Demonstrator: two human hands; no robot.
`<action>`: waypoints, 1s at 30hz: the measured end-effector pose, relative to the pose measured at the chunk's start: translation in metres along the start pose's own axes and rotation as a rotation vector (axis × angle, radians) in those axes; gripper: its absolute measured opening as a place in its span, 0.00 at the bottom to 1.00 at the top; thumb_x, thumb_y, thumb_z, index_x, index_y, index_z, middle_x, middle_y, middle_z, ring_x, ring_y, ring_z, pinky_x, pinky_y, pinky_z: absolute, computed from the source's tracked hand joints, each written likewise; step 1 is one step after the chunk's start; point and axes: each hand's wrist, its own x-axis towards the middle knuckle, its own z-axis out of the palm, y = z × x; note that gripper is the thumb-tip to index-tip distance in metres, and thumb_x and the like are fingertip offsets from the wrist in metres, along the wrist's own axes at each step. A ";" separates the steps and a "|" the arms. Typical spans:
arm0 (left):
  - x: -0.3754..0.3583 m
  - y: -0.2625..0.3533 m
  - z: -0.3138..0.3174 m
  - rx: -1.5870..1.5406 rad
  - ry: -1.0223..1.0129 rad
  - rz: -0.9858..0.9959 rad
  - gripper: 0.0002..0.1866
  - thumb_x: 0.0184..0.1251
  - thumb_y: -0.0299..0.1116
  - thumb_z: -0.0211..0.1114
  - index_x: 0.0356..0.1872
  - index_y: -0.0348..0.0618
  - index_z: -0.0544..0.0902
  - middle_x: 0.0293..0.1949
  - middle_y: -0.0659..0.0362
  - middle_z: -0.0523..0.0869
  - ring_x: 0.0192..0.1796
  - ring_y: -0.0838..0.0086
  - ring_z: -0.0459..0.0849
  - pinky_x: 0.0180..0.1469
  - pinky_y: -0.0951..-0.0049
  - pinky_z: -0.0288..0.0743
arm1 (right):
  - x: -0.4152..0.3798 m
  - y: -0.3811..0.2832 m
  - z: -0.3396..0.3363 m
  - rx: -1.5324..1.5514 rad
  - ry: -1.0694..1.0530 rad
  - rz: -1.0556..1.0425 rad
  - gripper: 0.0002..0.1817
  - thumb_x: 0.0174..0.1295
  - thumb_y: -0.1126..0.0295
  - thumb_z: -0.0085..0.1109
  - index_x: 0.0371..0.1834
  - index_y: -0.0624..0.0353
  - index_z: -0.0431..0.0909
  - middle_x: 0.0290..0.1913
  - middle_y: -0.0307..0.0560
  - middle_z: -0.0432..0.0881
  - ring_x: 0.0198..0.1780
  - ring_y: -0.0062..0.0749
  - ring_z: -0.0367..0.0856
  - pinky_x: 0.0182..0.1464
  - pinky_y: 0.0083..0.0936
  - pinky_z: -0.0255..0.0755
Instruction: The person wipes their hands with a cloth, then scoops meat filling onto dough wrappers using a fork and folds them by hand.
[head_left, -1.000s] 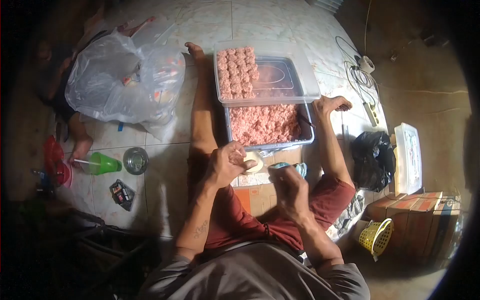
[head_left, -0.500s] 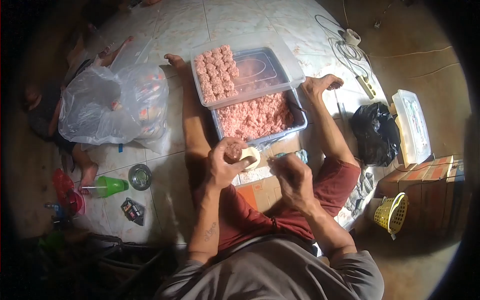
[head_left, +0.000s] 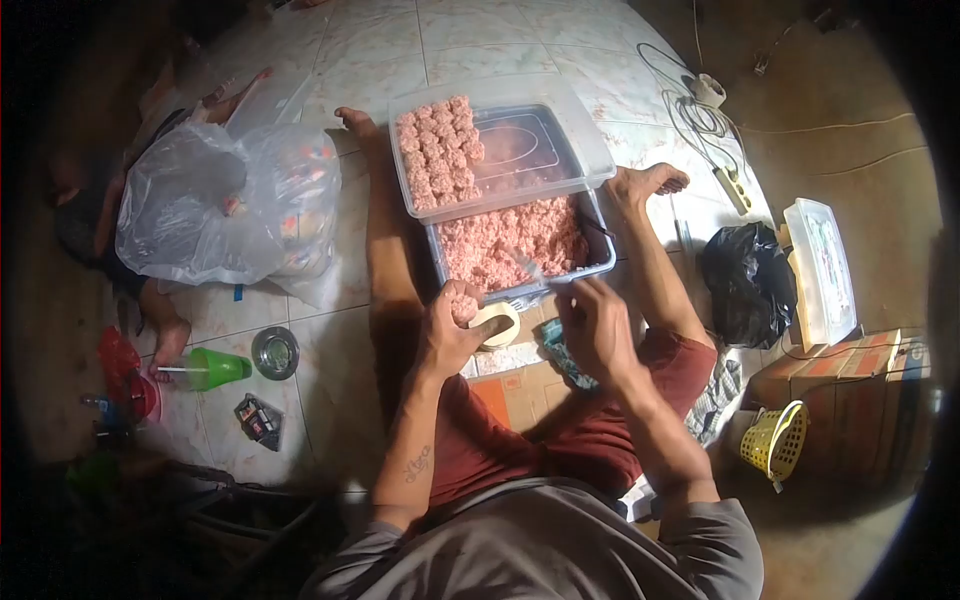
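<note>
- The left hand (head_left: 450, 330) held a lump of pink meat paste (head_left: 463, 305); its grip was closed around the lump, which sat between the curled fingers and palm.
- The left thumb lay over the edge of a cream-coloured round object (head_left: 500, 328).
- The right hand (head_left: 598, 325) hovered to the right of that object with its fingers bent; motion blur hid whether its grip was apart or together.
- A blurred, pale utensil (head_left: 528, 266) showed over the meat paste, near the right fingertips; whether they held it could not be told.
- The loose meat paste (head_left: 490, 245) filled much of the blue-rimmed tub (head_left: 611, 262), between the person's legs.
- A clear plastic container (head_left: 590, 150) overlapped the far part of the tub, with rows of meat balls (head_left: 437, 150) in its left part.
- A blue-green cloth (head_left: 568, 355) lay near the right hand, beside flattened cardboard (head_left: 520, 392).
</note>
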 end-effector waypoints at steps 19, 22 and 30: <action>-0.005 0.012 -0.004 -0.228 -0.120 0.017 0.16 0.72 0.33 0.71 0.54 0.37 0.79 0.45 0.57 0.86 0.48 0.76 0.85 0.51 0.72 0.80 | 0.246 0.043 0.055 -0.242 -0.290 -0.147 0.15 0.65 0.66 0.58 0.46 0.66 0.84 0.37 0.56 0.87 0.41 0.51 0.86 0.49 0.41 0.79; -0.012 0.004 -0.004 -0.173 -0.124 0.016 0.14 0.72 0.34 0.71 0.51 0.39 0.81 0.44 0.58 0.87 0.45 0.76 0.86 0.49 0.73 0.81 | 0.252 0.030 0.068 -0.350 -0.613 -0.046 0.18 0.66 0.58 0.56 0.44 0.61 0.87 0.37 0.57 0.88 0.40 0.51 0.87 0.48 0.43 0.78; -0.019 -0.017 -0.005 -0.081 -0.085 0.047 0.11 0.70 0.27 0.70 0.49 0.36 0.81 0.44 0.55 0.89 0.45 0.72 0.89 0.51 0.71 0.82 | 0.237 0.026 0.038 -0.090 -0.227 -0.335 0.14 0.71 0.63 0.58 0.43 0.64 0.85 0.44 0.60 0.88 0.44 0.49 0.88 0.47 0.40 0.80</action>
